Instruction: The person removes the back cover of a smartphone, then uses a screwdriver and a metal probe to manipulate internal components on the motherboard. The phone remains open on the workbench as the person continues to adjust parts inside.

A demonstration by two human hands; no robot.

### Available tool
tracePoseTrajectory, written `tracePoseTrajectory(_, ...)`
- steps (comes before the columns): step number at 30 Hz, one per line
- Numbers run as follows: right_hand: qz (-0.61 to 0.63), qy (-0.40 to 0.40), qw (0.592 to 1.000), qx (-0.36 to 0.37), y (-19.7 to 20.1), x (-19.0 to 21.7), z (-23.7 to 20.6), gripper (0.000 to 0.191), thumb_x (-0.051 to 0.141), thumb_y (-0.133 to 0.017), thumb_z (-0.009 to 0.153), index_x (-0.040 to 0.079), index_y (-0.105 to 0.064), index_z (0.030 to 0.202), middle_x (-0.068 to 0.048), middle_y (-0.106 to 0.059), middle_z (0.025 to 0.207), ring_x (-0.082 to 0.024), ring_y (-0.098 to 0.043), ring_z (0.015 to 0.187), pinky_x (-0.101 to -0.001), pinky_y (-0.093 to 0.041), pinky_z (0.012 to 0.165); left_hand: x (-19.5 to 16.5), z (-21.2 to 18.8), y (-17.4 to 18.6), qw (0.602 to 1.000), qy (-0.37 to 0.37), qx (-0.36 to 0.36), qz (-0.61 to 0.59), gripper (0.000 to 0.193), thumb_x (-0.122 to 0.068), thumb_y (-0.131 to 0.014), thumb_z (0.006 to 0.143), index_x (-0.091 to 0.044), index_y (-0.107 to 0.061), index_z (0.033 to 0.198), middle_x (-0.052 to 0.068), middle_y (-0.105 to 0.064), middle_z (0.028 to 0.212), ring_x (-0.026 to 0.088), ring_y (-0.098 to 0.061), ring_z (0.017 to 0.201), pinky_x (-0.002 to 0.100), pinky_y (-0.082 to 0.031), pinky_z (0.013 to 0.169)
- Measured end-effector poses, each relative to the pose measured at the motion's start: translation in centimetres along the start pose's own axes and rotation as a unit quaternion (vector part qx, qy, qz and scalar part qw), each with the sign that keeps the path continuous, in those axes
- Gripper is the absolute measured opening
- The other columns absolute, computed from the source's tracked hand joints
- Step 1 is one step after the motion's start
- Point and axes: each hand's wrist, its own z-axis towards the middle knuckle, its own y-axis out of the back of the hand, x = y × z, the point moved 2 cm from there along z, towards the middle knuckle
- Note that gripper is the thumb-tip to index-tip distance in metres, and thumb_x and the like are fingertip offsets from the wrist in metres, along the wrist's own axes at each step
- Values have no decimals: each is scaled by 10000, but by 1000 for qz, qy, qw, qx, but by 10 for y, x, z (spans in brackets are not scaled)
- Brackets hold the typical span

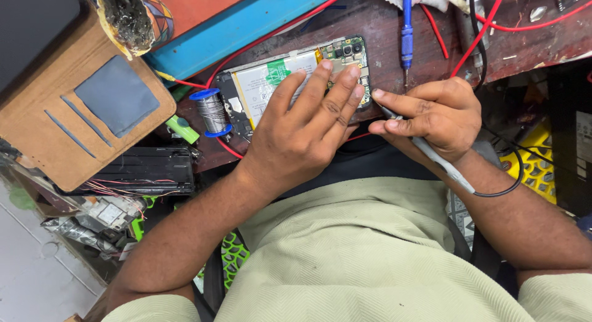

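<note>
Two hands, left (302,134) flat on sideways phone (290,81), right (431,115) grip pinching probe (431,154) pointing up-left.

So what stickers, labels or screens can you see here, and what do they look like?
Battery label: inside the opened phone under the left hand; white rectangle with a green patch and small dark print.
Dark screen: top left corner, above the brown wallet case; black and blank.
Sticker: far right edge, pale rectangle with dark print, too small to tell more.
The right hand holds a thin grey tool, no label on it.
</note>
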Motion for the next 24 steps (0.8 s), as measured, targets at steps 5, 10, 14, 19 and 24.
tracePoseTrajectory(5,-7,5,1000,2,0,0,1,327,202,-965,844,177,-661,964,-58,-769,1154,-163,-658,860,-305,-490,724,0,0,-1,1000,2,1,3,374,-228,-695,1065,-12,-710,1370,159,-601,1492,350,-570,1364,468,-434,1138)
tracePoseTrajectory(10,-6,5,1000,-5,-1,-1,1,328,192,-965,843,177,-666,977,-59,-771,1151,-161,-656,852,-300,-484,716,0,1,0,1000,3,0,-5,383,-228,-696,1055,-6,-711,1366,163,-602,1488,355,-569,1360,470,-438,1134)
tracePoseTrajectory(14,-9,9,1000,-4,0,0,1,334,185,-967,853,179,-666,997,-59,-770,1157,-165,-652,853,-297,-484,722,0,1,1,1000,2,-2,-9,384,-221,-700,1049,0,-710,1362,164,-604,1483,355,-568,1360,467,-444,1127)
tracePoseTrajectory(19,-14,7,1000,-1,1,1,0,330,191,-962,853,185,-664,996,-54,-771,1159,-163,-648,851,-302,-469,714,0,1,1,1000,1,-3,-9,386,-227,-701,1046,3,-711,1356,167,-606,1478,357,-572,1354,470,-447,1125)
tracePoseTrajectory(24,-10,4,1000,-1,0,0,-1,321,215,-954,859,192,-658,983,-50,-773,1157,-156,-652,858,-299,-470,715,0,1,0,1000,2,-7,-10,377,-218,-699,1057,6,-709,1360,170,-608,1478,353,-573,1355,467,-446,1124)
